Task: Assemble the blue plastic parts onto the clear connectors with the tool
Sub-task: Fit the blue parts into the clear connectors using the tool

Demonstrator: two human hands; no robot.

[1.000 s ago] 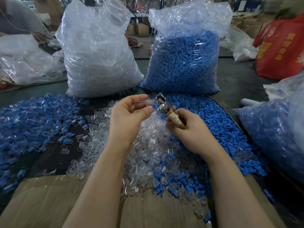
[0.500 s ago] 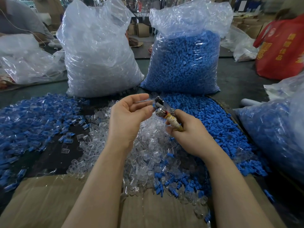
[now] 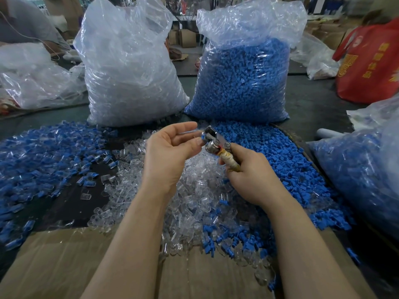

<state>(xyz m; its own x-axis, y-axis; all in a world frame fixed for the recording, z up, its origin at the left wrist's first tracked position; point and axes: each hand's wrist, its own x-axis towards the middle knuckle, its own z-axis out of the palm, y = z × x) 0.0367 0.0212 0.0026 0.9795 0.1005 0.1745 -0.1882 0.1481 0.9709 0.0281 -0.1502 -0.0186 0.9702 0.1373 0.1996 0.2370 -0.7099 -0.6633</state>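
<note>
Blue part point(image 3: 203, 137) now meets the metal tool point(image 3: 212, 140), which my right hand point(image 3: 251, 178) has raised to my left hand point(image 3: 170, 154). Left grip pinches a clear connector point(image 3: 191, 132); right grip wraps the tool's handle, ready to press.

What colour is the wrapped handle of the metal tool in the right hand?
Yellowish tan wrapping on the metal tool's handle, with a little red near the head; head view.

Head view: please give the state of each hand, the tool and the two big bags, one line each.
Left hand: pinches a small part at the tool's tip.
Right hand: grips the tool's handle.
Tool: held up, metal head against the left fingers.
Clear bag: upright, full.
Blue bag: upright, full.
</note>
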